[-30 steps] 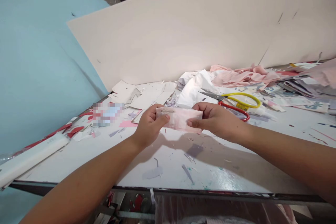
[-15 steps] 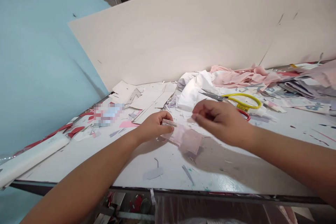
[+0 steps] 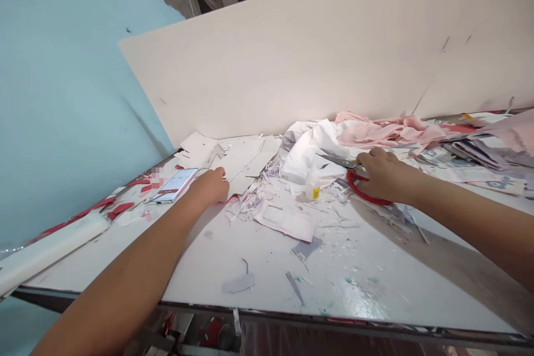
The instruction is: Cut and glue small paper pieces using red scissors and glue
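Observation:
My right hand (image 3: 379, 175) is closed over the handles of the scissors (image 3: 344, 162), whose dark blades point left. One red handle loop shows below my fingers. My left hand (image 3: 213, 184), its fingers curled, is down at the edge of white card sheets (image 3: 246, 158); whatever its fingertips pinch is hidden. Between the hands, a pale pink flat piece (image 3: 287, 221) lies on the table. Behind that piece stands a small white bottle with a yellow label (image 3: 312, 184).
A phone (image 3: 176, 185) lies left of my left hand. Crumpled white material (image 3: 308, 147) and pink cloth (image 3: 387, 130) are heaped along the back panel (image 3: 292, 67). Paper scraps litter the white table (image 3: 200, 272). A white roll (image 3: 54, 250) lies along the left edge.
My left hand has let go of the pale pink piece and moved left to the card sheets. My right hand has moved right and taken hold of the scissors.

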The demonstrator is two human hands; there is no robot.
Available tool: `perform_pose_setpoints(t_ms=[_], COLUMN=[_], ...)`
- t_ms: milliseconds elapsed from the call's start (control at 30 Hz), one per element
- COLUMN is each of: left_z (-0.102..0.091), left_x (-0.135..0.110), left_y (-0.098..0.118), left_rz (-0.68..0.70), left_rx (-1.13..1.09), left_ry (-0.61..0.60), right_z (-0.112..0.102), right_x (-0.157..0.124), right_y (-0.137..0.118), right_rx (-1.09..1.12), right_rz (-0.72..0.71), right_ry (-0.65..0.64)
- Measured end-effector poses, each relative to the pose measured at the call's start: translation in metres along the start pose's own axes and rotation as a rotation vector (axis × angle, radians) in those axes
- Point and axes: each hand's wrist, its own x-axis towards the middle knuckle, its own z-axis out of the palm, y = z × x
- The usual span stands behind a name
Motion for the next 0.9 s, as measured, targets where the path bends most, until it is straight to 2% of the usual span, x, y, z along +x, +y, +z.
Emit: perform_pose_setpoints(t_ms=[167, 367, 567, 767, 900], left_z=[0.006, 0.005, 0.003, -0.002, -0.003], left_x=[0.003, 0.007, 0.01, 0.009, 0.009], left_y=[-0.002, -0.005, -0.013, -0.012, -0.006], left_rz=[-0.032, -0.024, -0.026, -0.09, -0.17], left_rx=[0.037, -0.009, -0.101, -0.461, -0.792], left_ry=[-0.083, -0.105, -0.12, -0.143, -0.203], right_z=[0.002, 0.001, -0.012, -0.019, -0.014], right_x=[0.002, 0.002, -0.001, -0.001, 0.005], right_y=[-0.001, 0.004, 0.003, 0.01, 0.02], right_rx=[-0.048, -0.038, 0.037, 0.191, 0.533], right_rz=[0.053, 0.043, 0.099, 0.183, 0.183], right_ry=[0.006, 0.018, 0.083, 0.196, 0.21])
